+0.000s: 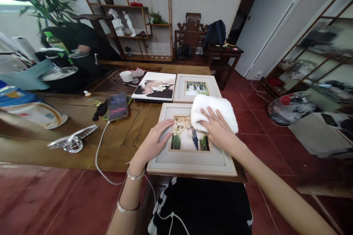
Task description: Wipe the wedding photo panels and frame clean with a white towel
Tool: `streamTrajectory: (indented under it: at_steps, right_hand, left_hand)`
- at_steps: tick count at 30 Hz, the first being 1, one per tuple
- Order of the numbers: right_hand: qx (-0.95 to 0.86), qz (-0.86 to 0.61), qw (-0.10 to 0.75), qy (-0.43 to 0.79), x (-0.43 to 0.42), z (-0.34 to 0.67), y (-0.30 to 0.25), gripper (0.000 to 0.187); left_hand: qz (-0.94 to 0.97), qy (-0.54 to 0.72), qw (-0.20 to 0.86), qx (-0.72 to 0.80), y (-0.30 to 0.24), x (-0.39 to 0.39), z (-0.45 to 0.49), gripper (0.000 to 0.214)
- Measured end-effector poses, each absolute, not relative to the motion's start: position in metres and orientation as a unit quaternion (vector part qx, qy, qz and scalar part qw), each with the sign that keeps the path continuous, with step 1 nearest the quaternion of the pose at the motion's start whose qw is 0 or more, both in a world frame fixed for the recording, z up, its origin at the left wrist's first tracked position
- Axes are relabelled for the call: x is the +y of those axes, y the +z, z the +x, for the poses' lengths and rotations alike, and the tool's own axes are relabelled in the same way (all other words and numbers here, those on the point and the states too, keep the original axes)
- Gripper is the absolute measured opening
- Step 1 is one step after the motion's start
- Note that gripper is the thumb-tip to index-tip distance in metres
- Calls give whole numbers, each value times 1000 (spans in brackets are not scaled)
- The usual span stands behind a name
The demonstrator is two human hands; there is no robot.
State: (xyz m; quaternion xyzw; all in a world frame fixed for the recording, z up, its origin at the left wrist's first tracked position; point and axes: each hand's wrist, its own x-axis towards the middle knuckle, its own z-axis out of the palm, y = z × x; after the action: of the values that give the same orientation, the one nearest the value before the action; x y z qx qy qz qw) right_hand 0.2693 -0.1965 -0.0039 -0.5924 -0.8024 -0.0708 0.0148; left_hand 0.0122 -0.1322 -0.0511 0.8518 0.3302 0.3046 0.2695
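A light wooden picture frame (190, 161) with a photo in it lies flat at the near edge of the wooden table (82, 117). My left hand (154, 141) rests flat on the frame's left side, fingers stretched out, steadying it. My right hand (219, 128) presses a folded white cloth (213, 112) onto the frame's upper right part, fingers spread over the cloth.
Behind lie a second framed photo (197, 88) and an unframed print (156, 86). A phone (117, 106) with a white cable, a metal lid (73, 141), a white cup (126, 76) and a bag (33, 112) sit to the left. Shelves and a carved chair stand at the back.
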Motion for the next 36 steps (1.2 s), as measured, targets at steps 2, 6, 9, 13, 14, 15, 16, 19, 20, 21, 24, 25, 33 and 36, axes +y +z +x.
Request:
streamTrajectory:
  at_steps: [2,6,9,13,14,15,16,19,20,21,24,25,33,36]
  right_hand:
    - [-805,-588,10,-83,-187,268,-6,57]
    - [-818,-573,-11,-49,-206,258,-5,54]
    - [-831,-555,-24,24,-243,248,5,54]
    - [-849,-514,-30,123,-294,239,26,61]
    - [-851,-506,-30,138,-303,236,29,62]
    - [-853,-500,-28,147,-310,234,31,62]
    - [-855,-495,-24,151,-314,232,30,62]
    - [-859,-495,12,130,-311,229,18,64]
    - [-858,-499,29,114,-306,231,12,65]
    - [-856,-507,50,91,-298,233,6,65]
    - [-829,-547,120,-14,-265,250,-4,57]
    - [-813,-563,138,-53,-252,257,-3,54]
    - [-799,-590,45,-110,-171,272,-1,55]
    - [-817,-574,-2,-59,-184,258,-7,53]
  left_hand:
    - [851,303,267,335,-51,-132,12,39]
    - [852,303,256,341,-53,-130,14,39]
    - [852,303,254,343,-52,-128,15,39]
    - [851,304,258,341,-49,-129,15,40]
    - [853,302,258,339,-48,-129,15,41]
    - [855,298,259,337,-47,-129,15,41]
    - [857,294,259,335,-47,-130,15,42]
    - [860,293,254,332,-47,-129,16,40]
    - [860,296,252,331,-48,-129,16,39]
    - [860,300,250,330,-49,-129,15,39]
    - [858,302,252,330,-51,-128,15,38]
    - [857,301,253,333,-51,-129,15,38]
    - [846,312,258,347,-49,-131,15,37]
    - [844,315,261,347,-49,-132,15,36]
